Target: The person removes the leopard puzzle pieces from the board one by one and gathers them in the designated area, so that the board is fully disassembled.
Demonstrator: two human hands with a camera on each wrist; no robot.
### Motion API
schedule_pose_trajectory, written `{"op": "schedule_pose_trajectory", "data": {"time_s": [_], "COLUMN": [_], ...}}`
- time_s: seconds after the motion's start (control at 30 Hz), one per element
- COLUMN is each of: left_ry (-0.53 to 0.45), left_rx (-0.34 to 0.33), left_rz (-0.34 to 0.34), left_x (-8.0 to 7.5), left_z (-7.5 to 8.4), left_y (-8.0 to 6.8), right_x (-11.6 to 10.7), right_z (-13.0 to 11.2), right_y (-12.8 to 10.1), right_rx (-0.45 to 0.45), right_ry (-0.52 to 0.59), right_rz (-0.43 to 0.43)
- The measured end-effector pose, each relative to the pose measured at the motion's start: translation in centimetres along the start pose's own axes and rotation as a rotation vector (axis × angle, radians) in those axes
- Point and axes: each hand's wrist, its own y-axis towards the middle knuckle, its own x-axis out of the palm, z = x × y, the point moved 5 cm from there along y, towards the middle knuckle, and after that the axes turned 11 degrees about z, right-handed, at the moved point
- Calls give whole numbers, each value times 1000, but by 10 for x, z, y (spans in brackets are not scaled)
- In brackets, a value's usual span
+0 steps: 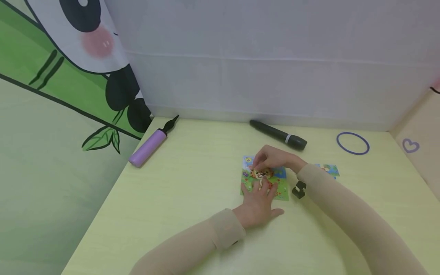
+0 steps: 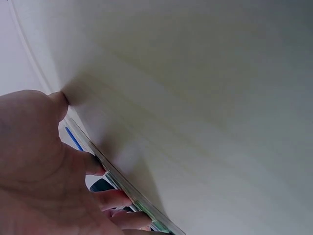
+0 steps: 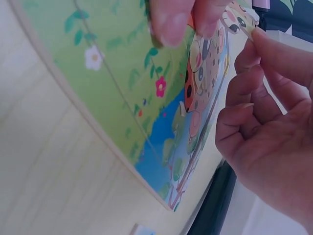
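Observation:
A picture puzzle board [image 1: 282,193] with a spotted cartoon animal on green grass lies flat on the table. My left hand [image 1: 257,208] rests spread on its near edge, fingertips on the picture and thumb out on the tabletop. In the left wrist view the left hand [image 2: 44,166] reaches over the board's thin edge [image 2: 128,188]. Above the far left part of the board is my right hand [image 1: 272,156]. Between thumb and forefinger, the right hand [image 3: 274,112] pinches a puzzle piece [image 3: 238,18] printed with an eye and a pink cheek, raised over the picture.
Right of the board, partly behind the right sleeve, lie colourful puzzle pieces [image 1: 330,169]. A small black object [image 1: 299,190] shows beside the right cuff. Farther back are a black microphone-like stick [image 1: 276,133], a blue ring [image 1: 353,152] and a purple hand pump [image 1: 148,148].

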Motion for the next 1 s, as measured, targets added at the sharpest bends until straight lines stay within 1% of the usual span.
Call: {"op": "schedule_pose_trajectory", "data": {"time_s": [0.1,0.17,0.27,0.37,0.4,0.47,0.8,1.0], "left_ry": [-5,-11,-10,-1,2,5,10,9], "left_rx": [2,2,2,4,5,9,16,20], "left_rz": [0,2,0,-1,-2,-1,-5,-7], "left_x": [0,0,0,0,0,0,4,3], "left_z": [-1,-1,-2,-2,-2,-1,-2,-2], "left_y": [-1,-2,-4,-6,-6,-7,-9,-12], "right_x": [2,4,5,6,6,7,9,11], "right_z": [-3,-11,-15,-15,-11,-12,-13,-13], "right_y": [-1,-4,-5,-6,-4,-5,-6,-6], "right_rx": [-26,-38,-55,-78,-84,-93,-96,-89], "right_ry": [-5,-16,-46,-67,-75,-72,-99,-103], "right_rz": [7,15,24,27,30,34,48,49]}}
